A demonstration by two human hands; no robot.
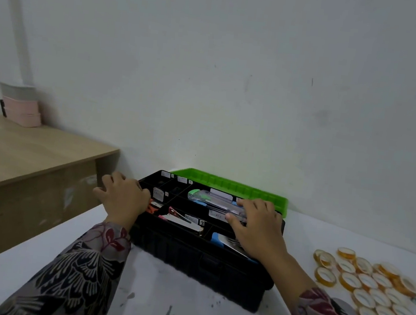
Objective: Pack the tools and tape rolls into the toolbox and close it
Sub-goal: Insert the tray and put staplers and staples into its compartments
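The toolbox (190,259) sits open on the white table (160,294). It is a black ribbed case, and its green lid (237,189) is thrown back flat against the wall side. On top sits a black divided tray with small white labels (196,219). A left hand (122,196) curls its fingers over the box's left end.

In the far compartment a clear-cased tool (212,200) with green and blue parts lies lengthwise, its right end held by the right hand (258,228). A metal tool with pink trim (184,222) lies in a front compartment, an orange-handled piece (153,206) peeks out at the left, and a blue-and-silver tool (228,241) lies at the front right.

The tape rolls (373,287), amber-rimmed rings, lie flat and crowded together on the table, right of the box.
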